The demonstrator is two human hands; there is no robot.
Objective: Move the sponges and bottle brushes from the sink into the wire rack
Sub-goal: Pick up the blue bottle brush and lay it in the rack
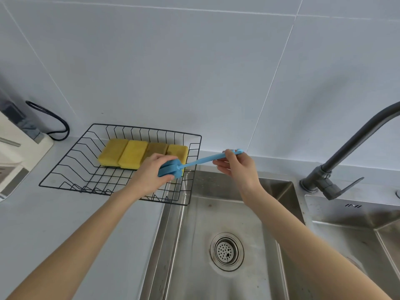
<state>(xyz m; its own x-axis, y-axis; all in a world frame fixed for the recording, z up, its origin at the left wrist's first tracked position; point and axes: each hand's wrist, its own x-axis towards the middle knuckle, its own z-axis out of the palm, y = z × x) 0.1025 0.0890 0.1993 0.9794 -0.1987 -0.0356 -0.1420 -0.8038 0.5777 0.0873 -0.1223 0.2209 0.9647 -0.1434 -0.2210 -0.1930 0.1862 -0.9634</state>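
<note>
Item: blue bottle brush (195, 162), held above the right edge of the wire rack (65, 169) and the sink's (216, 213) left rim. Long axis near horizontal; foam head points left over the rack, handle end points right, slightly raised. My left hand (151, 176) has its grip wrapped round the foam head; my right hand (238, 169) pinches the handle near its end. Four yellow sponges (134, 153) lie side by side in the rack. My left hand covers part of the head and the rightmost sponge's lower part. The rack stands on the desk (43, 213).
</note>
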